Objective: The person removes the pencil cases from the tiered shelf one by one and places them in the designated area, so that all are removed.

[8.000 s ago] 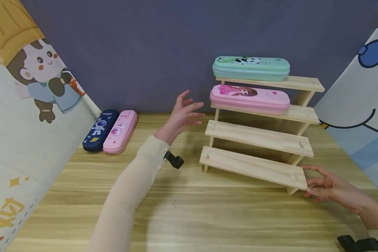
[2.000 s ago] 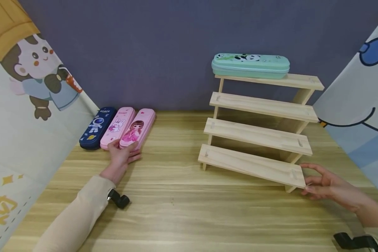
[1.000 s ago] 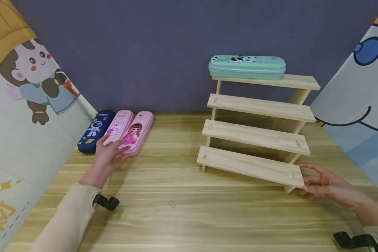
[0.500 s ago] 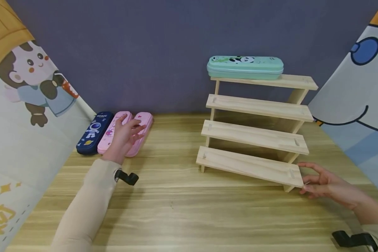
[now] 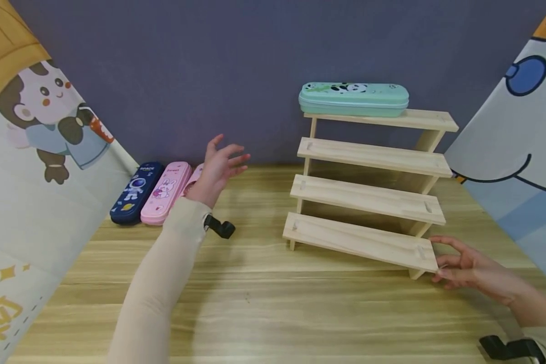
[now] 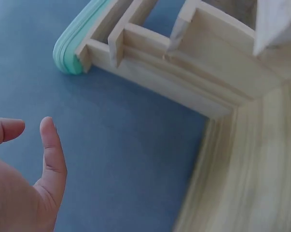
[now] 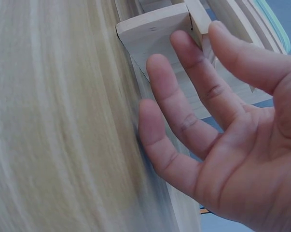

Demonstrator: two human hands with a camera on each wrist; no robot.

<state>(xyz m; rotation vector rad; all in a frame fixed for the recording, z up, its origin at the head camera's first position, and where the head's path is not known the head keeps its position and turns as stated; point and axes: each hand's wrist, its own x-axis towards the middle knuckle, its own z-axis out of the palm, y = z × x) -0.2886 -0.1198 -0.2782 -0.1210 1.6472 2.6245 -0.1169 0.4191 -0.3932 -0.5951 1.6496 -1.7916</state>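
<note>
My left hand [image 5: 216, 169] is in the air over the back of the table, its fingers spread and holding nothing. It partly covers a pink pencil case [image 5: 193, 177]. Beside that lie a pink rabbit pencil case [image 5: 165, 193] and a dark blue astronaut pencil case [image 5: 136, 193]. A mint green panda pencil case [image 5: 352, 99] rests on the top step of a wooden stepped rack [image 5: 368, 194]. At the rack's lowest step, my right hand [image 5: 475, 270] pinches the right end of the board between thumb and index finger; the other fingers [image 7: 164, 79] are loosely bent.
The rack stands at the right on a wood-grain table [image 5: 255, 313]. A dark blue-grey wall [image 5: 186, 76] closes off the back. Printed cartoon panels stand at the left [image 5: 27, 212] and right.
The pink girl pencil case has gone from the rack's second step to the row at left. My left hand has let go of it, then moved right and away. The right hand stays.
</note>
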